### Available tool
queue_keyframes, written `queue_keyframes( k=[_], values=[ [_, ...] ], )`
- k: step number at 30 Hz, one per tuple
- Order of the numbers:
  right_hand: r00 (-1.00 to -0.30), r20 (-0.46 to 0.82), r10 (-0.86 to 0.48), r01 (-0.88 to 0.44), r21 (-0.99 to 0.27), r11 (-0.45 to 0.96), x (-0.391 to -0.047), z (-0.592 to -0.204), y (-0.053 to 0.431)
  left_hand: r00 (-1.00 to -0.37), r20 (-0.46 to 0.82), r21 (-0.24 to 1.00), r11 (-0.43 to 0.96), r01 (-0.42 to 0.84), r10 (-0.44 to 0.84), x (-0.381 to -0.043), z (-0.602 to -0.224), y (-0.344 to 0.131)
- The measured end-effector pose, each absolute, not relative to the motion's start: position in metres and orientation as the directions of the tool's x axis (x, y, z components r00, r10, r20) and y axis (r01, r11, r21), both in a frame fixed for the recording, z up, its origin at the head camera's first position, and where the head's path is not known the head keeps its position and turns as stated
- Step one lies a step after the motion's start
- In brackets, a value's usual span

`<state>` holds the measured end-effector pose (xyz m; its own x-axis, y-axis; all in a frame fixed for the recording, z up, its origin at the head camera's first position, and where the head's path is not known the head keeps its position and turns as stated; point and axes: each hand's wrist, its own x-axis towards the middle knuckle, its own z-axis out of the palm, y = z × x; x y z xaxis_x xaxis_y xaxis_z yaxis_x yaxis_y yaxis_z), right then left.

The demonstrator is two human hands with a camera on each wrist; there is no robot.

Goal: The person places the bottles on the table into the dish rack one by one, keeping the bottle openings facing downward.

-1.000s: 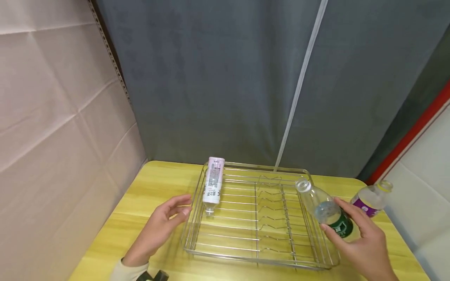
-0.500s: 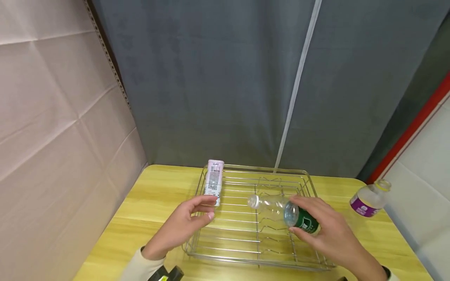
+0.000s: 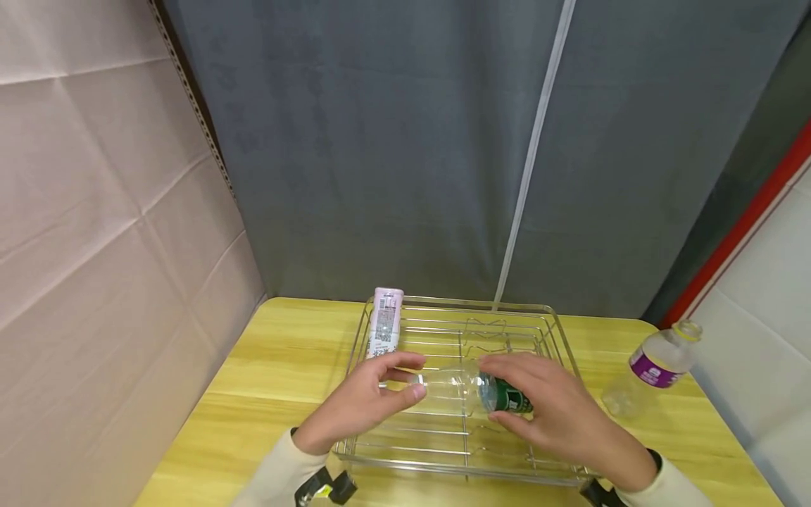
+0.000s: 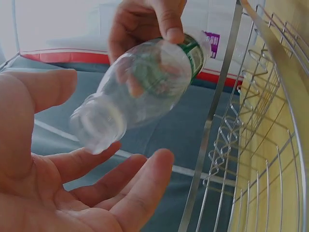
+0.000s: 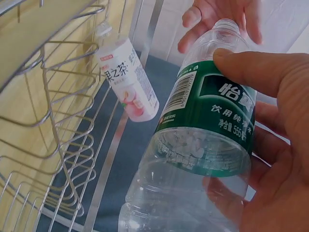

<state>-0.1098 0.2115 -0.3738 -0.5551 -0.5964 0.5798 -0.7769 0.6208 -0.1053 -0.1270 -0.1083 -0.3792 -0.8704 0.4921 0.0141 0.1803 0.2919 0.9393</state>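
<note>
The pink-labelled bottle (image 3: 384,325) lies on its side along the left edge of the wire rack (image 3: 545,313), with its base toward the far rim; in the right wrist view its white cap (image 5: 103,30) points away from the camera. The rack stands on the yellow table (image 3: 279,352).

The left hand (image 3: 364,401) is positioned above the left half of the rack. Its fingers are extended and relaxed, palm open toward the mouth of the green-labelled bottle (image 3: 472,391). In the left wrist view the uncapped bottle mouth (image 4: 96,124) sits just above the fingers (image 4: 140,188), between them and the thumb; whether it touches the palm cannot be told.

The green-labelled bottle is clear, held horizontally above the middle of the rack, neck pointing left.

The right hand (image 3: 548,412) grips the bottle at its base end. The thumb (image 5: 260,67) lies over the green label (image 5: 217,121) and the fingers curl round the underside.

The purple-labelled bottle (image 3: 652,366) stands uncapped on the table, right of the rack and well apart from both hands.
</note>
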Motion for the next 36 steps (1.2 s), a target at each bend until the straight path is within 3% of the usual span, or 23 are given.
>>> queue_keyframes(
  k=[6,15,30,36],
  values=[
    [-0.465,0.594,-0.656,-0.837,-0.054,0.544,-0.112,-0.377,0.201,-0.836,0.003,0.936,0.293,0.196,0.549,-0.129,-0.382,-0.094],
    [-0.421,0.603,-0.678,-0.860,-0.028,0.509,-0.108,-0.384,0.191,-0.784,-0.058,0.976,0.201,0.086,0.618,-0.126,-0.385,-0.085],
    [-0.482,0.591,-0.647,-0.822,-0.049,0.568,-0.109,-0.384,0.194,-0.803,-0.068,0.990,0.140,0.019,0.593,-0.125,-0.388,-0.085],
    [-0.479,0.645,-0.596,-0.819,-0.084,0.567,-0.112,-0.380,0.198,-0.829,-0.054,0.992,0.128,0.021,0.556,-0.126,-0.390,-0.089]
  ],
)
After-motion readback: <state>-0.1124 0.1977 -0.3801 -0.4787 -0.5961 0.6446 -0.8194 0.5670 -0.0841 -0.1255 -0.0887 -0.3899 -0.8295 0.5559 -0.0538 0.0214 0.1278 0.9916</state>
